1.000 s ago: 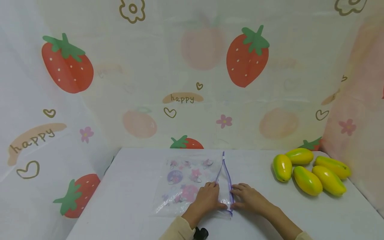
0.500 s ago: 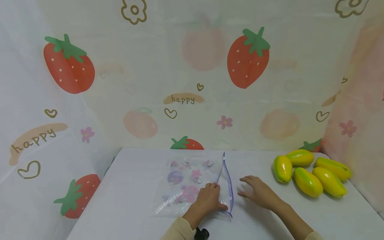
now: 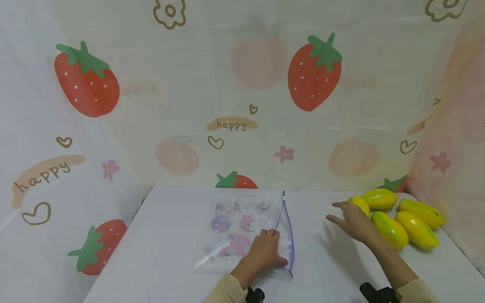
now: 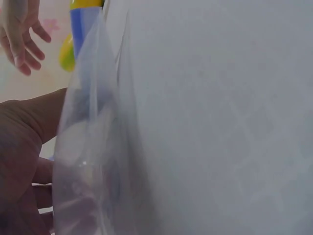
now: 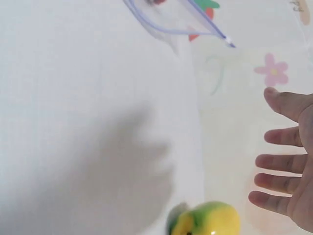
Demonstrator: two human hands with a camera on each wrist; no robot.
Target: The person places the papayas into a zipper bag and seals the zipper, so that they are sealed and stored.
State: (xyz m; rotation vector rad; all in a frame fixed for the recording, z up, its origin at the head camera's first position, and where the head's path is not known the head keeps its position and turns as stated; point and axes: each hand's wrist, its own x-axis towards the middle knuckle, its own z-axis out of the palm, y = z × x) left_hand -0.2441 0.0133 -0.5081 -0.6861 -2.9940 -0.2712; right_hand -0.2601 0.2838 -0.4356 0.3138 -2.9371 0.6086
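A clear zip bag [image 3: 227, 265] printed with pink and purple pictures lies flat on the table, its purple zip edge [image 3: 290, 242] bowed apart on the right side. My left hand [image 3: 263, 252] rests on the bag beside that mouth, thumb out to the right. In the left wrist view, clear film [image 4: 85, 132] covers part of the left hand's fingers. My right hand [image 3: 354, 221] hovers with spread fingers at the leftmost yellow-green mango [image 3: 360, 204], partly hiding it. The right wrist view shows the hand's straight fingers [image 5: 281, 163] with nothing between them, above a mango [image 5: 215, 218].
Several more mangoes, among them a front one [image 3: 390, 229] and a right one [image 3: 417, 229], lie grouped at the table's back right. Black wrist mounts [image 3: 377, 293] show at the sleeves. A strawberry-printed curtain [image 3: 314, 147] hangs behind the white table [image 3: 144, 244].
My right hand has left the bag's zip edge and moved right and away to the mangoes. The bag's mouth has narrowed slightly. My left hand has stayed on the bag.
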